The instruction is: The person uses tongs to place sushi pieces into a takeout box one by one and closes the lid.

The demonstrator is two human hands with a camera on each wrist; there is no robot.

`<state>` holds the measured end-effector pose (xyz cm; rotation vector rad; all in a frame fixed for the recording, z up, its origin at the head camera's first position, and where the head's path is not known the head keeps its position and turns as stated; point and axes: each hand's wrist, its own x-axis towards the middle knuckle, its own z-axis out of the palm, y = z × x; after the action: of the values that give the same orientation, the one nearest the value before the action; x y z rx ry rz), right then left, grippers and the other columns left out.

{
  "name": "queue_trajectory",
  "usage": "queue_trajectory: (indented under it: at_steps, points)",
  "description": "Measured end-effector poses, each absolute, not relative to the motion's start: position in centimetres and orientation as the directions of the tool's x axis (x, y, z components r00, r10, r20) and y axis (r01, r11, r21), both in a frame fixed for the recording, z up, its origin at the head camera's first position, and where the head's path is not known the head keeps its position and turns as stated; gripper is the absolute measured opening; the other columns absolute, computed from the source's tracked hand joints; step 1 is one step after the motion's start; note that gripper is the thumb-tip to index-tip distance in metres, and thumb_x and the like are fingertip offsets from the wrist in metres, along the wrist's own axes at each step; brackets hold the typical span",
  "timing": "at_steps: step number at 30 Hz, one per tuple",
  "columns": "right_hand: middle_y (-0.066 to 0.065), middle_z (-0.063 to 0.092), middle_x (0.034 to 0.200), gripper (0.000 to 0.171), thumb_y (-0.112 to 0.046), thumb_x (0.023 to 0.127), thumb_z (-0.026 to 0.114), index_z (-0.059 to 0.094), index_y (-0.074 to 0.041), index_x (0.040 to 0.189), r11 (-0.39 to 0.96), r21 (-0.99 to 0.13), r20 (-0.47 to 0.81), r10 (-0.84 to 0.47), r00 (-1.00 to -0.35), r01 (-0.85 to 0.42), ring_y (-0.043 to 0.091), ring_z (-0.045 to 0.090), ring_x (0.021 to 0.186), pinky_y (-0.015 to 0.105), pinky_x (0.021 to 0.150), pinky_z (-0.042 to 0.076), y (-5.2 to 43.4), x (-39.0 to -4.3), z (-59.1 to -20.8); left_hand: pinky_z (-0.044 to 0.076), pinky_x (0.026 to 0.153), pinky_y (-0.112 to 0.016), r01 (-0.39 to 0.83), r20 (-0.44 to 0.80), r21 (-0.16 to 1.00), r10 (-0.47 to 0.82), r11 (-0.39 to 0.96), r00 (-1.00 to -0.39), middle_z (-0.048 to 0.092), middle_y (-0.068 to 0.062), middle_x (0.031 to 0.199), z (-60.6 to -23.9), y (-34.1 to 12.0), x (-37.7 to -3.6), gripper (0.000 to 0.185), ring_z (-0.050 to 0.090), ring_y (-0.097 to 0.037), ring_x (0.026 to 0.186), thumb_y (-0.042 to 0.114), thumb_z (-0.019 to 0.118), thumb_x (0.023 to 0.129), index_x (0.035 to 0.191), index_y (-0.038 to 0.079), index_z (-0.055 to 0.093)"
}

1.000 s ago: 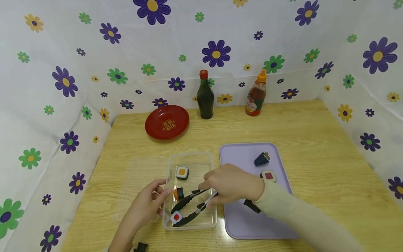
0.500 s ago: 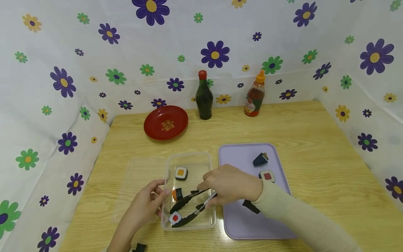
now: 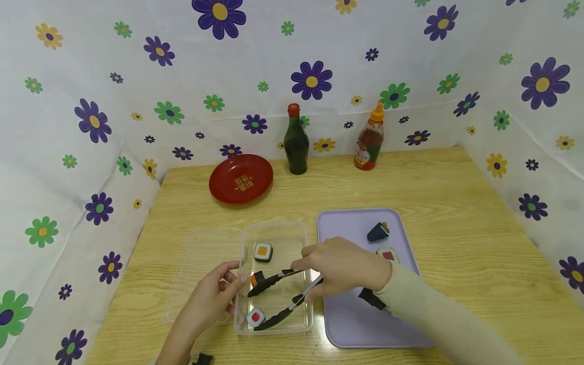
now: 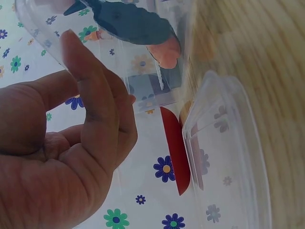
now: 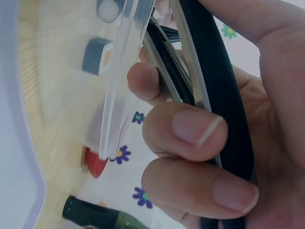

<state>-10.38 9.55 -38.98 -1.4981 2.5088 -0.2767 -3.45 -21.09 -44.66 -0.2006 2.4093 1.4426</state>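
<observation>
My left hand (image 3: pixel 216 294) holds the left wall of a clear plastic box (image 3: pixel 275 224), its thumb at the rim. My right hand (image 3: pixel 344 266) grips black-tipped tongs (image 3: pixel 279 318), whose handles fill the palm in the right wrist view. Inside the box the tong arms stand spread. Between their tips lies a white toy sushi roll (image 3: pixel 256 318) with a red centre, beside the lower tip. The upper tip lies right at an orange-topped sushi piece (image 3: pixel 254 280) with a black band. Farther back in the box sits a sushi roll (image 3: pixel 263 252) with an orange centre.
A lilac tray (image 3: pixel 360 329) right of the box bears a dark cone-shaped hand roll (image 3: pixel 377 231) and a red-centred roll (image 3: pixel 388 253), partly behind the right arm. The clear lid (image 3: pixel 201 243) lies left. Behind stand a red plate (image 3: pixel 242 177), green bottle (image 3: pixel 296 147) and sauce bottle (image 3: pixel 369 139).
The tong arms have spread apart; the upper one moved away from the red-centred roll and over toward the orange-topped piece. My right hand shifted slightly right. The left hand stays in place.
</observation>
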Motion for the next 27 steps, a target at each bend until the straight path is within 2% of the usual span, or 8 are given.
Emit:
queue_trajectory:
  at_steps: [5, 10, 17, 24, 25, 26, 27]
  points:
    - [-0.007, 0.070, 0.104, 0.064, -0.053, 0.084, 0.086, 0.071, -0.021, 0.136, 0.489, -0.312, -0.067, -0.867, -0.494, -0.815, 0.001, 0.060, 0.078, 0.024, 0.066, 0.055, 11.0, -10.7, -39.2, 0.062, 0.053, -0.036, -0.282, -0.343, 0.829, 0.041, 0.483, -0.938, 0.059, -0.009, 0.103, -44.7, -21.0, -3.5, 0.049, 0.063, -0.018, 0.067, 0.027, 0.070, 0.104, 0.147, 0.010, 0.057]
    - [-0.010, 0.066, 0.098, 0.065, -0.055, 0.084, 0.085, 0.071, -0.023, 0.137, 0.530, -0.355, -0.024, -0.829, -0.559, -0.770, -0.001, 0.053, 0.075, 0.019, 0.063, 0.046, 13.2, -10.9, -38.9, 0.062, 0.053, -0.036, -0.288, -0.347, 0.827, 0.036, 0.484, -0.937, 0.059, -0.009, 0.104, -44.6, -21.0, -3.5, 0.049, 0.063, -0.019, 0.067, 0.027, 0.069, 0.104, 0.147, 0.010, 0.056]
    - [-0.016, 0.059, 0.092, 0.068, -0.060, 0.085, 0.082, 0.069, -0.022, 0.140, 0.581, -0.395, 0.022, -0.768, -0.640, -0.711, -0.002, 0.051, 0.074, 0.016, 0.062, 0.043, 17.2, -11.5, -38.3, 0.063, 0.054, -0.038, -0.293, -0.354, 0.826, 0.038, 0.482, -0.934, 0.059, -0.008, 0.104, -44.7, -21.1, -3.3, 0.050, 0.062, -0.018, 0.069, 0.028, 0.070, 0.103, 0.148, 0.011, 0.055]
    - [-0.013, 0.066, 0.105, 0.075, -0.064, 0.083, 0.082, 0.068, -0.019, 0.141, 0.668, -0.399, 0.035, -0.673, -0.738, -0.628, 0.001, 0.046, 0.074, 0.020, 0.065, 0.042, 22.0, -11.4, -38.0, 0.063, 0.055, -0.037, -0.291, -0.353, 0.828, 0.043, 0.480, -0.934, 0.058, -0.008, 0.105, -44.7, -21.2, -3.3, 0.051, 0.062, -0.018, 0.069, 0.029, 0.069, 0.104, 0.149, 0.011, 0.055]
    - [-0.012, 0.066, 0.107, 0.077, -0.063, 0.082, 0.083, 0.067, -0.018, 0.142, 0.681, -0.407, 0.033, -0.655, -0.755, -0.609, 0.002, 0.047, 0.073, 0.020, 0.064, 0.042, 22.7, -11.3, -38.0, 0.063, 0.055, -0.037, -0.291, -0.353, 0.827, 0.043, 0.481, -0.934, 0.058, -0.008, 0.105, -44.7, -21.2, -3.3, 0.051, 0.062, -0.018, 0.070, 0.029, 0.070, 0.104, 0.149, 0.011, 0.055]
    - [-0.008, 0.069, 0.111, 0.079, -0.062, 0.081, 0.084, 0.067, -0.016, 0.143, 0.695, -0.408, 0.033, -0.637, -0.770, -0.592, 0.005, 0.054, 0.076, 0.022, 0.067, 0.049, 23.5, -11.2, -38.0, 0.063, 0.055, -0.037, -0.291, -0.354, 0.827, 0.044, 0.481, -0.934, 0.058, -0.008, 0.105, -44.7, -21.2, -3.3, 0.051, 0.062, -0.018, 0.070, 0.028, 0.069, 0.104, 0.149, 0.011, 0.055]
    - [-0.006, 0.068, 0.110, 0.080, -0.061, 0.080, 0.085, 0.066, -0.016, 0.143, 0.713, -0.410, 0.027, -0.614, -0.789, -0.569, 0.006, 0.055, 0.076, 0.023, 0.066, 0.048, 24.1, -11.1, -38.0, 0.063, 0.055, -0.037, -0.290, -0.354, 0.827, 0.044, 0.481, -0.934, 0.058, -0.008, 0.106, -44.7, -21.2, -3.3, 0.051, 0.062, -0.018, 0.071, 0.029, 0.069, 0.104, 0.149, 0.011, 0.055]
